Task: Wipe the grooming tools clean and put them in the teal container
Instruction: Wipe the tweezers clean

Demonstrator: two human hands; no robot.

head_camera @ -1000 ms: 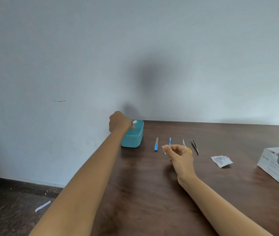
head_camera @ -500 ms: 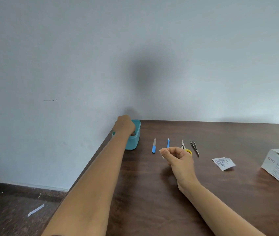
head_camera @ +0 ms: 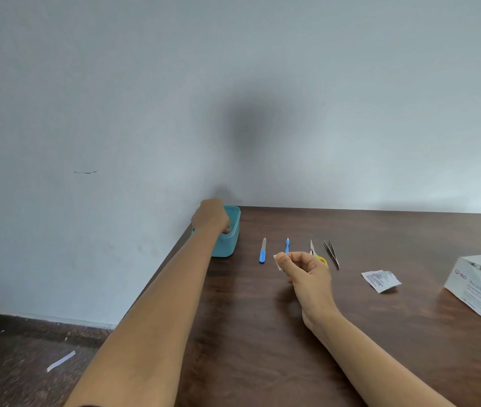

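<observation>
Evidently L hand (head_camera: 211, 217) sat in teal container (head_camera: 229, 245), grip unclear, R hand (head_camera: 306, 271) pinching alcohol swab (head_camera: 278, 259), prob. ready for nail file (head_camera: 262, 251).

You're at a dark wooden table (head_camera: 262, 348) pushed against a bare, pale wall (head_camera: 233, 83), in a plain room that looks more like a home than a workshop. To your left is a speckled dark floor (head_camera: 13, 362) with a paper scrap (head_camera: 60, 361) on it. A box of alcohol swabs (head_camera: 468, 292) sits on the table.
</observation>
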